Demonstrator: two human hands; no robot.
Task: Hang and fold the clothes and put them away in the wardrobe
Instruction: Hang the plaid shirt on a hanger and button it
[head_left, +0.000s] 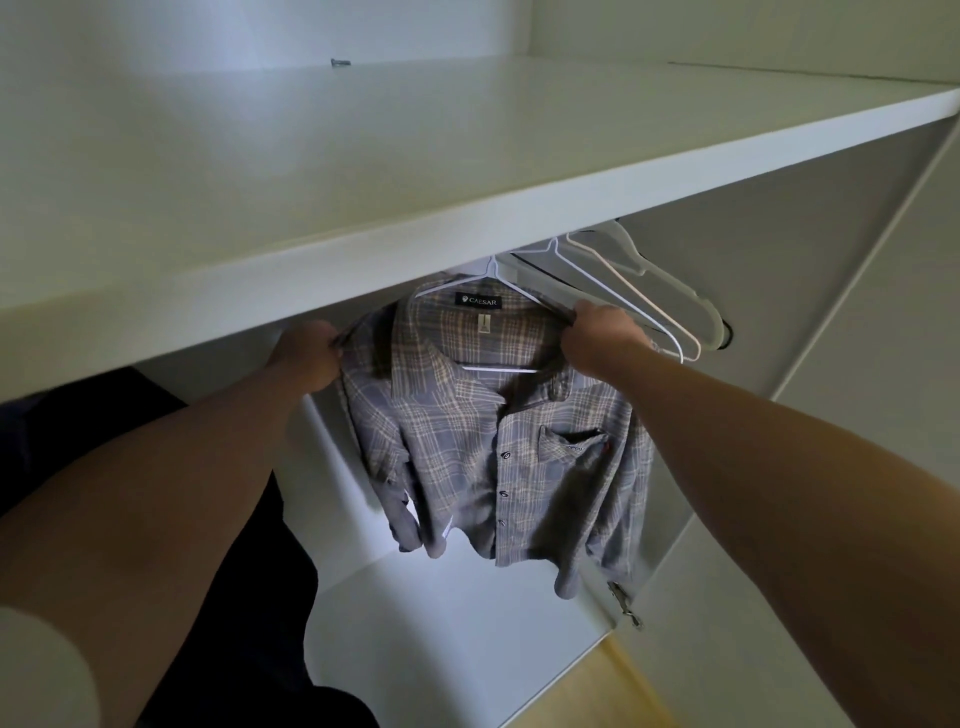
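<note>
So I've got the plaid shirt on a white hanger, hanging mid-frame under the wardrobe shelf. My left hand has its grip pinched on the shirt's shoulder fabric at centre-left, and my right hand is pinching the other shoulder. Spare empty hangers hang just right of it, toward the upper right.
</note>
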